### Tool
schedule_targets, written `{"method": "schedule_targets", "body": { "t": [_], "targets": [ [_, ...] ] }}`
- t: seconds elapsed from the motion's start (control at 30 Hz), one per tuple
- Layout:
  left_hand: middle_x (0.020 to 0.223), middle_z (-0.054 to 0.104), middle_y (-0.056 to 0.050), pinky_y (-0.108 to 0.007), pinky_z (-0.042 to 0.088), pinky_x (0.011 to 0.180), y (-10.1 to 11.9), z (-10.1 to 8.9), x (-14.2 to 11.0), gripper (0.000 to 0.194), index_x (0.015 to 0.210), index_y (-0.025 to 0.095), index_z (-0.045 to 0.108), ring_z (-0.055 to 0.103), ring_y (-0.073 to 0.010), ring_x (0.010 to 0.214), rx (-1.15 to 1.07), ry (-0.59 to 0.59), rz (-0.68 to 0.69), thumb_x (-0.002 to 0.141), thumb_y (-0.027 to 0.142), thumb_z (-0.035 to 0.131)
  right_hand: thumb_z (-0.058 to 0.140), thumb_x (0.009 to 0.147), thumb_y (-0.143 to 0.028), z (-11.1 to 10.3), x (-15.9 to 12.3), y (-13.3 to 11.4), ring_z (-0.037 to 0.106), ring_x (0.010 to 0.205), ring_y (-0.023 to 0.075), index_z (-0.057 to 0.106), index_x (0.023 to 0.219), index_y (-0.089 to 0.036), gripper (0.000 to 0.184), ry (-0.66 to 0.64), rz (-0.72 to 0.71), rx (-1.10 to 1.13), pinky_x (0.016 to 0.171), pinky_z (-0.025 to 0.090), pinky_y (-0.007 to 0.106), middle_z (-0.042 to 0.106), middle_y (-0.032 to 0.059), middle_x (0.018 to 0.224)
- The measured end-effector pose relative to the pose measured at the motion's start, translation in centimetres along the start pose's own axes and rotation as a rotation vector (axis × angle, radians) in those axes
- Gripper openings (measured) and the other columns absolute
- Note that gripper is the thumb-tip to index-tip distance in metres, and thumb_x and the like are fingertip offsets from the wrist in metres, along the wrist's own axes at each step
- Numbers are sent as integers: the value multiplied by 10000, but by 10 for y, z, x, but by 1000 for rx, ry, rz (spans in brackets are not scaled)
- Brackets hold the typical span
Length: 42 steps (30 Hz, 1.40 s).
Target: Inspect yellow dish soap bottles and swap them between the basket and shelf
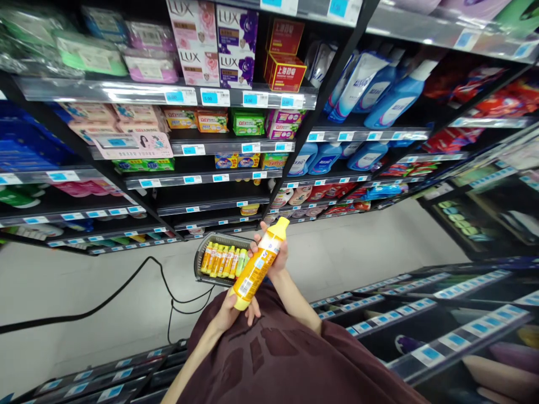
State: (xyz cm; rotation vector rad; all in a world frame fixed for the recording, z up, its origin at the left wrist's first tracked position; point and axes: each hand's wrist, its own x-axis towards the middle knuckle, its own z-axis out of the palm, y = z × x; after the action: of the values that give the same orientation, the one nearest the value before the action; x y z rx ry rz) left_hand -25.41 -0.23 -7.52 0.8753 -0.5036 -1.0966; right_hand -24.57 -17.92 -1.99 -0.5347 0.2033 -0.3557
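A yellow squeeze bottle with an orange label lies tilted across both my hands, its yellow cap toward the upper right. My right hand is wrapped round the bottle just below the cap, fingertips showing on its left side. At the bottom end, my left hand supports the base, thumb on the near side and some fingers underneath. Just left of the bottle, a dark shopping basket on the floor side holds several similar yellow-and-orange bottles and a greener one.
Tall shelves of boxed soap and blue bottles stand ahead. Behind and to the right runs another shelf row. A black cable loops across the grey floor at left.
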Motion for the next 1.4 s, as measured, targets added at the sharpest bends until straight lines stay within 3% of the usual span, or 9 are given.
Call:
{"method": "schedule_targets", "body": {
  "t": [0.13, 0.27, 0.57, 0.87, 1.4],
  "targets": [
    [729, 741, -133, -276, 441, 516, 8, -1, 0, 772, 1132, 48, 676, 604, -181, 498, 84, -56, -72, 823, 737, 513, 443, 835, -746, 9, 2, 3, 514, 468, 128, 603, 1124, -219, 622, 2, 47, -59, 504, 475, 262, 583, -29, 644],
    [776, 738, -100, -311, 505, 683, 19, 0, 1, 676, 1236, 84, 634, 656, -223, 690, 329, -144, -83, 853, 638, 582, 220, 888, -799, 16, 2, 5, 524, 426, 151, 619, 1034, -201, 733, 12, 195, -113, 409, 414, 242, 557, -12, 546],
    [786, 703, -78, -380, 533, 820, 15, -1, -3, 772, 1269, 125, 637, 663, -271, 811, 392, -81, -138, 726, 673, 682, 242, 835, -866, 14, 3, 10, 571, 440, 161, 601, 974, -196, 772, 49, 297, -97, 374, 433, 246, 605, 9, 577],
    [1060, 722, -128, -421, 482, 970, 21, -2, 0, 693, 1218, 129, 670, 651, -318, 1010, 486, -101, -50, 766, 654, 643, 246, 860, -839, 13, 2, 13, 561, 433, 164, 609, 988, -205, 741, 28, 298, -109, 375, 418, 253, 610, 9, 581],
    [1166, 717, -144, -425, 476, 1003, 18, -7, 0, 663, 1234, 130, 676, 652, -347, 1101, 514, -129, -33, 804, 632, 631, 286, 852, -841, 9, 4, 15, 573, 419, 167, 601, 961, -179, 741, 65, 348, -42, 374, 425, 247, 621, 19, 566]
  ]
}}
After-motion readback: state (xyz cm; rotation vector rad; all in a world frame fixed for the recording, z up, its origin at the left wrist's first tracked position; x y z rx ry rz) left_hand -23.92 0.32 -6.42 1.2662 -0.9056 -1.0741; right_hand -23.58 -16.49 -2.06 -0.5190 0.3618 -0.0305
